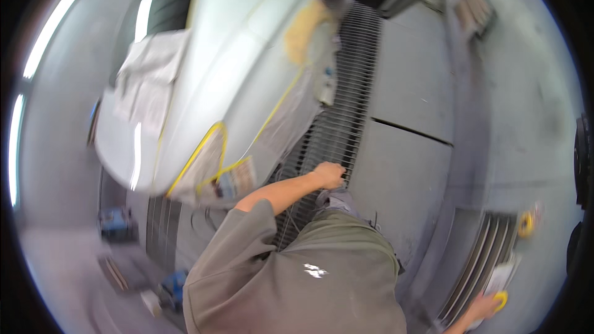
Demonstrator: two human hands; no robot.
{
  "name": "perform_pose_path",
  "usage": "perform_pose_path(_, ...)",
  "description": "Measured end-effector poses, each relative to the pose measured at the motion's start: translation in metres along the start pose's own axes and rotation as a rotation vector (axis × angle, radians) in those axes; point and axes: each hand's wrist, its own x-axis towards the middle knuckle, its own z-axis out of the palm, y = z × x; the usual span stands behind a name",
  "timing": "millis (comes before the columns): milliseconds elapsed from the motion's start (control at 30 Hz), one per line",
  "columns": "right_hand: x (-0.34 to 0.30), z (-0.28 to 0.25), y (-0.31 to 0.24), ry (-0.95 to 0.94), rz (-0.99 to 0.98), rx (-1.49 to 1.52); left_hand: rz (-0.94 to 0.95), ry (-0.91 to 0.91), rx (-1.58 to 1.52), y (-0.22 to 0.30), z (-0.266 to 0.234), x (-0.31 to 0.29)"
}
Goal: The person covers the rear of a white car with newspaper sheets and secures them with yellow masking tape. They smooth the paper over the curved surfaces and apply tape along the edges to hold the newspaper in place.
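My left hand (331,175) is held in front of my body above the floor grating, its fingers curled in. Whatever may be inside them is hidden. At the lower right my right hand (484,305) reaches out to the side, its fingers at a yellow tape roll (502,300), seemingly gripping it. Pale paper (499,278) lies right beside that hand. Ahead and to the left stands a white car body (235,43), with masking paper (232,180) along its edges and yellow tape (197,156) lining the paper. A tan patch (304,29) marks one panel.
Metal floor grating (349,80) runs alongside the car, with grey floor plates (408,80) to its right. A slatted vent (479,260) and another yellow roll (526,224) are at the right wall. Blue equipment (173,289) sits at the lower left.
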Motion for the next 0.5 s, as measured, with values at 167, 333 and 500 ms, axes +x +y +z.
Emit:
perform_pose_path(167,0.008,-0.004,0.000,0.442,-0.172,0.476,-0.236,0.000,-0.141,0.027,0.075,-0.107)
perform_pose_path(333,0.032,0.021,0.010,0.565,-0.233,0.476,-0.394,-0.080,-0.266,0.063,0.097,-0.164)
perform_pose_path(500,0.012,0.033,0.021,0.499,-0.436,0.423,-0.365,0.461,-0.030,0.015,0.027,-0.154)
